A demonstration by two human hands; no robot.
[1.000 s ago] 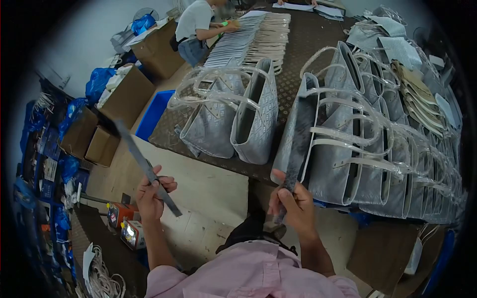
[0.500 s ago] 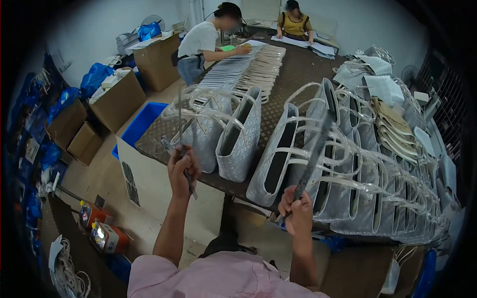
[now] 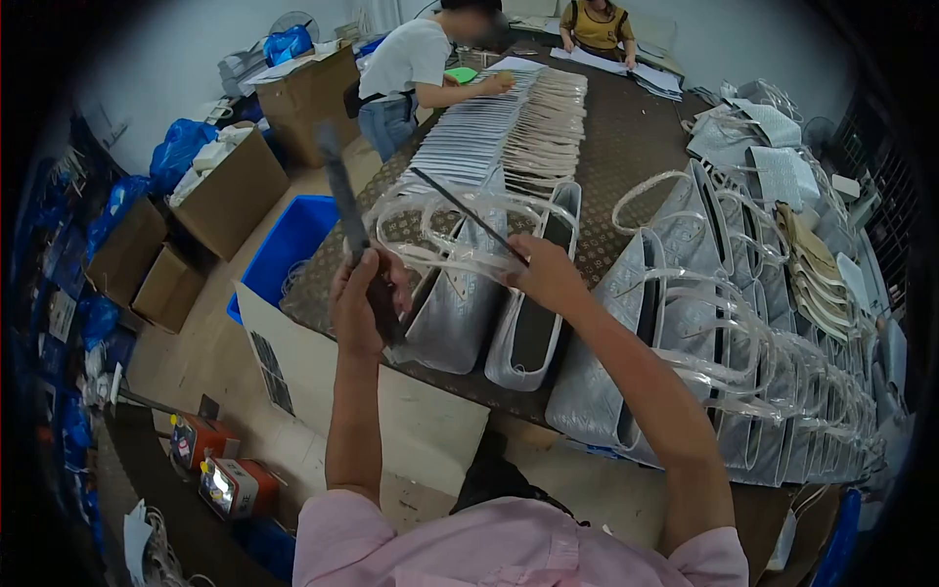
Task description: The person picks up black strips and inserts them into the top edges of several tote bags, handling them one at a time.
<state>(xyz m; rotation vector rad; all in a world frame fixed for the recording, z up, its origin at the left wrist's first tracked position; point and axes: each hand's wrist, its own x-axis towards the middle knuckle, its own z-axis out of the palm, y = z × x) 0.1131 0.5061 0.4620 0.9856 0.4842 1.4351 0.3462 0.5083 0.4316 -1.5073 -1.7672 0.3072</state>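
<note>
My left hand (image 3: 364, 303) is closed round a dark grey flat strip (image 3: 340, 186) that stands up from the fist, with more dark strip material below the fingers. My right hand (image 3: 544, 274) pinches a thin dark strip (image 3: 460, 208), seen nearly edge-on and slanting up to the left. Its fingers overlap the clear-wrapped handles of the silver handbags in this view. One silver handbag (image 3: 455, 318) stands between the hands on the brown patterned table (image 3: 626, 147). Another handbag (image 3: 533, 328), its top open and dark inside, stands just below my right hand.
More silver handbags (image 3: 611, 323) crowd the table's right side. A row of flat pieces with pale handles (image 3: 558, 122) lies farther back, where a person in white (image 3: 406, 68) works. Another person (image 3: 599, 29) sits behind. A blue bin (image 3: 293, 245) and cardboard boxes (image 3: 235, 186) stand left.
My right hand has moved left and up with its strip, from the right-hand bags to those in the middle. The strip in my left hand has turned, and the view has shifted.
</note>
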